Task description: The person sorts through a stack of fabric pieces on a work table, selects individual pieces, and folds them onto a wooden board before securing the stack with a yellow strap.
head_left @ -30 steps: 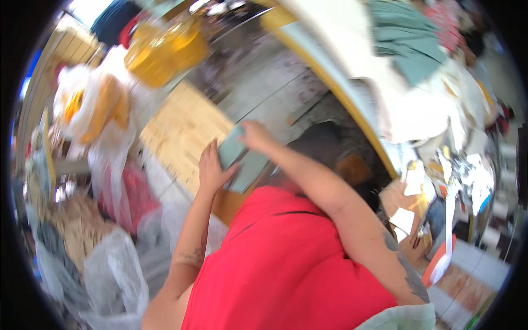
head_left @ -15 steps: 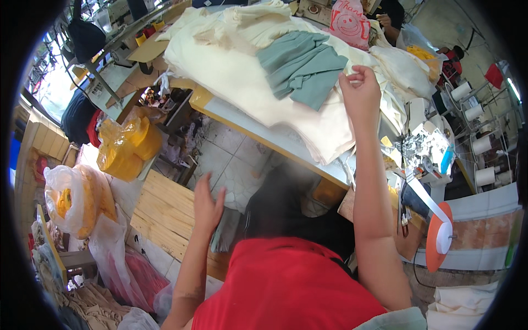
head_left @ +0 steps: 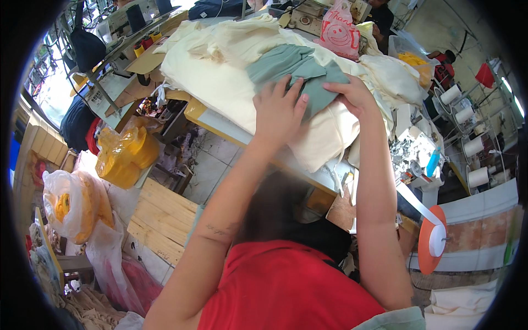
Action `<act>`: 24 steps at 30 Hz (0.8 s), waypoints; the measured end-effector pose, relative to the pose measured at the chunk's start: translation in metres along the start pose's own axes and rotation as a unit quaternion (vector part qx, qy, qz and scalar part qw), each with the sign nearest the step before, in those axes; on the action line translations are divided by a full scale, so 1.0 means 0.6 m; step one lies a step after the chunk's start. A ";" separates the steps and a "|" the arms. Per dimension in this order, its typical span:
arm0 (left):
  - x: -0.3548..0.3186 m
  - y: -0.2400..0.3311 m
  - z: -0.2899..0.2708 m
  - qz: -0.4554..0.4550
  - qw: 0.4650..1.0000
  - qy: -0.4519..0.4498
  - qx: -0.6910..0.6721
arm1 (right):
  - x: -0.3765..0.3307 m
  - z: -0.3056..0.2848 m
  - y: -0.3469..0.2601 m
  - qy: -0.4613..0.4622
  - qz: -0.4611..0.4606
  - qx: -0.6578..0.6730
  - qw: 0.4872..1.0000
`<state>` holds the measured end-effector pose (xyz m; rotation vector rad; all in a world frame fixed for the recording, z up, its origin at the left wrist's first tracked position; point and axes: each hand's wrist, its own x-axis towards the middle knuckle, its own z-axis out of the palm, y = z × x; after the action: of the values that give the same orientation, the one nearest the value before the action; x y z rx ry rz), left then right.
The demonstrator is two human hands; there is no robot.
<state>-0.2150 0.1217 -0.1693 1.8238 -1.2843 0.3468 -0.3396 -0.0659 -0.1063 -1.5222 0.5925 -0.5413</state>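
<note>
Both hands, left hand flat and right hand loosely open, press the folded grey-green cloth pieces atop the heaped cream fabric pile overhanging the tabletop, so an uneven push could slide the heap off.

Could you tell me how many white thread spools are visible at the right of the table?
4. One spool sits uppermost, another just below it, a third lower down, and the fourth lowest, near the right rim. More may be hidden beyond the picture's edge.
</note>
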 end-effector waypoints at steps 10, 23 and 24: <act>-0.044 0.047 -0.076 0.037 0.975 0.006 -0.218 | -0.177 0.043 -0.043 0.009 -0.089 0.064 0.994; -0.418 -0.047 -0.179 -0.465 0.640 0.009 -0.612 | -0.311 0.351 0.198 -0.188 0.042 -0.010 0.981; -0.437 -0.063 -0.192 -0.469 0.639 0.051 -0.608 | -0.313 0.375 0.232 -0.216 0.049 0.009 0.975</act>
<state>-0.2685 0.3798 -0.2876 0.9422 -0.1047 -0.8269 -0.3375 0.2252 -0.2495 -1.5240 0.3214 -0.1283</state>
